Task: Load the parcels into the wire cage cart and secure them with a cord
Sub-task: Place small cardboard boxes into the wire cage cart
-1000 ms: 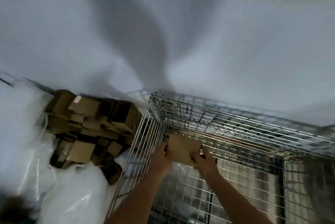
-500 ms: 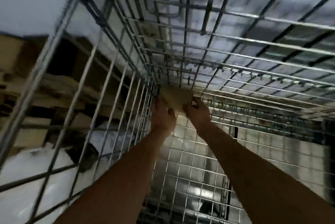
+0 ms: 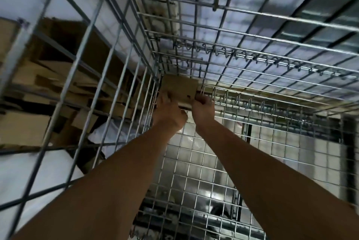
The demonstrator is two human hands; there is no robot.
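Observation:
Both my arms reach down into the wire cage cart (image 3: 252, 76). A small brown cardboard parcel (image 3: 179, 89) is held deep in the cart's far left corner, against the mesh walls. My left hand (image 3: 168, 112) grips its left side and my right hand (image 3: 203, 106) grips its right side, fingers curled round the edges. The underside of the parcel is hidden by my hands. No cord is in view.
Outside the cart's left wall lies a heap of brown cardboard boxes (image 3: 33, 123) and white plastic bags (image 3: 38, 171). The cart's mesh floor (image 3: 204, 171) shows below my arms. A white wall stands behind the cart.
My head and arms have gone from above the cart's rim to inside it. The parcel has travelled down with both hands into the far left corner.

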